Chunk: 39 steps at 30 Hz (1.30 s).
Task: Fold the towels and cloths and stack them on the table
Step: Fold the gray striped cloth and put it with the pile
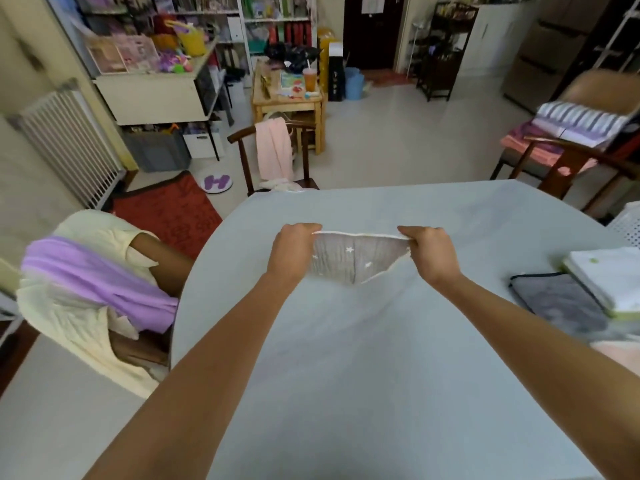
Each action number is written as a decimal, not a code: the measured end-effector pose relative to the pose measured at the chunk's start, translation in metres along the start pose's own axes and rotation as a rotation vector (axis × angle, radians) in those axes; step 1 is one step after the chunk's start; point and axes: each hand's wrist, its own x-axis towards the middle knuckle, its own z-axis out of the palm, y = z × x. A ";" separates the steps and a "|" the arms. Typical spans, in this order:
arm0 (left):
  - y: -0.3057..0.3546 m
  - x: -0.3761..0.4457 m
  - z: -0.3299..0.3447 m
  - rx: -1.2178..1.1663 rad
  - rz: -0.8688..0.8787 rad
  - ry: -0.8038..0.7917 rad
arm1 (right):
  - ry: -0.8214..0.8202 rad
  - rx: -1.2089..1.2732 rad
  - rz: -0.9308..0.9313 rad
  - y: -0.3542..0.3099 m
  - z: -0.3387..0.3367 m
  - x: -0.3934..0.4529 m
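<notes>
A small grey cloth with white stars (356,258) hangs stretched above the pale blue table (346,358). My left hand (294,247) pinches its left top corner and my right hand (433,252) pinches its right top corner. Its lower edge droops in a curve just over the tabletop. At the table's right edge lie a folded dark grey cloth (557,303), a folded white towel (609,278) and part of a pink cloth (620,355).
A chair on the left carries purple (100,282) and pale yellow towels (76,323). A pink towel (273,150) hangs on the chair beyond the table. Folded striped and pink towels (581,126) sit on a chair at the right. A white basket (630,223) peeks in.
</notes>
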 end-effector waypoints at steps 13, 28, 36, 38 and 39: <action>-0.043 -0.112 0.076 0.263 -0.118 -0.868 | -0.751 -0.094 -0.125 0.045 0.075 -0.098; -0.059 -0.150 0.107 0.274 -0.391 -0.768 | -0.899 0.035 0.103 0.054 0.099 -0.126; -0.071 -0.127 0.135 0.360 -0.530 -0.546 | -0.674 -0.080 0.158 0.063 0.138 -0.111; -0.075 -0.125 0.141 0.391 -0.547 -0.535 | -0.661 -0.097 0.158 0.064 0.145 -0.108; -0.077 -0.126 0.144 0.400 -0.554 -0.537 | -0.665 -0.105 0.159 0.064 0.149 -0.108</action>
